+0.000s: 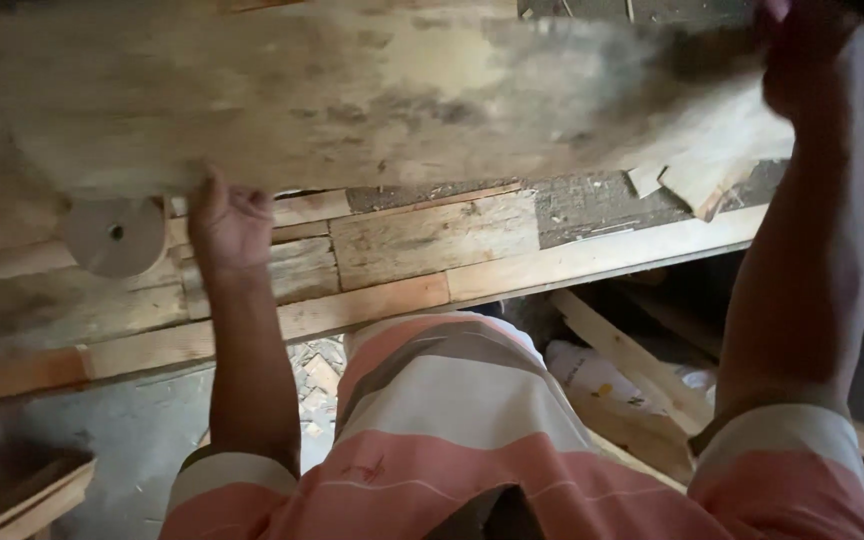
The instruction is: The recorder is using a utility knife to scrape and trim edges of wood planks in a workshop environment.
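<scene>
Gripping the near edge of a wide weathered board (372, 95), the left hand (227, 222) is closed on it from below, and the right hand (812, 65) is closed on its far right part, so the board stays lifted and level over the bench (432, 245). A round wooden disc (112, 235) lies on the bench just beside the left hand, and loose wood offcuts (632, 370) lie on the floor under the bench, near the person's striped shirt (452, 420)

Both arms reach forward, bare below striped sleeves; the left hand (227, 222) curls in a closed grip; the right hand (812, 60) clamps higher, blurred.
</scene>
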